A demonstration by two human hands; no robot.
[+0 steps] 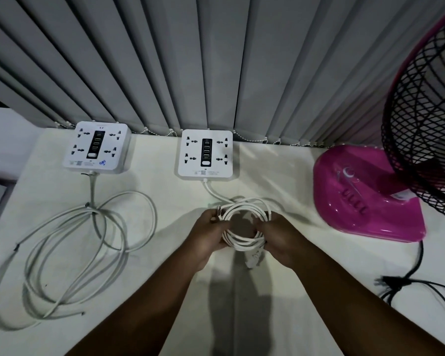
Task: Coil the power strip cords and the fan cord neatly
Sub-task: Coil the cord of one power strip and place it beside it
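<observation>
Both hands, left hand [209, 236] and right hand [280, 238], grip a tight white cord coil [243, 227] mid-desk, just in front of its power strip [206, 154]. Other strip's cord [75, 253] sprawls loose toward the left edge. Pink fan [365, 194] sits right, black cord [416, 276] trailing.

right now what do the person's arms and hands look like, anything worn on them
Both forearms are bare to the frame's bottom edge: no sleeves, watch, bracelets or gloves visible. The left hand and right hand show no rings visible from this angle; fingertips are partly hidden.
</observation>
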